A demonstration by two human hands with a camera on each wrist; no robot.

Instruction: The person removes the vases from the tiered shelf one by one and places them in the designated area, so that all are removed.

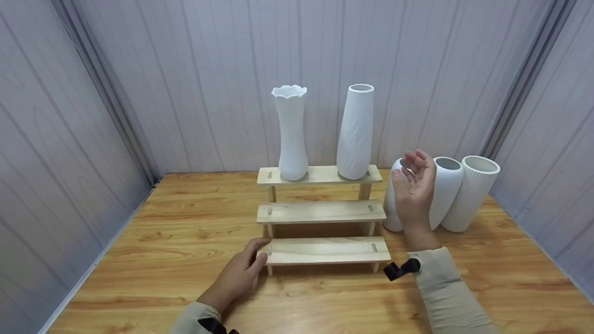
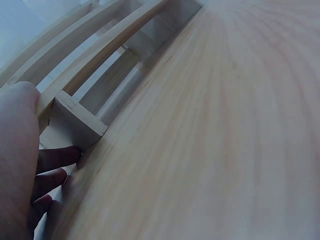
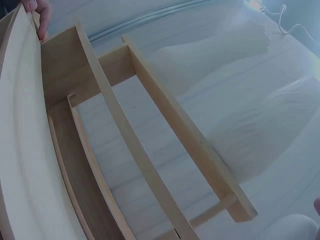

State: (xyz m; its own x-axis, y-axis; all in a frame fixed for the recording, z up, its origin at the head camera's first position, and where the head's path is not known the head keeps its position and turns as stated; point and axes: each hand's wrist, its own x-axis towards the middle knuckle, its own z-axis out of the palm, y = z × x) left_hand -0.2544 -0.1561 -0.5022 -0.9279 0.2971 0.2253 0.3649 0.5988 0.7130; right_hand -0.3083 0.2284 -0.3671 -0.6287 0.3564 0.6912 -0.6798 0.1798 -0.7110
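Head view: the right hand (image 1: pixel 416 188) is raised with its fingers loosely bent and parted from the thumb, with nothing seen in its hold. Close behind those fingers, reaching lower than they do, the leftmost vase (image 1: pixel 392 209) stands upright on the surface (image 1: pixel 185 213); its long axis is vertical. That nearness is, I judge, the relation that counts: the right hand is far closer to this vase than the left hand (image 1: pixel 237 273), and the wooden stand (image 1: pixel 320 250) lies to the left of the right fingers, its steps running crosswise. To the right of the same fingers are the middle vase (image 1: pixel 448 190) and the ribbed vase (image 1: pixel 475 195). Up and to their left, on the top step, are the tapered vase (image 1: pixel 356 134) and, farther off, the scalloped vase (image 1: pixel 291 134).

The left hand holds the left end of the lowest step, thumb over the board and fingers bent past its end.

The right hand covers part of the leftmost vase's mouth and side, so I cannot tell whether any finger touches it. In the right wrist view only a sliver of finger shows at the right edge, and a white rounded form below is cut off. The left wrist view leaves the left fingertips dim.
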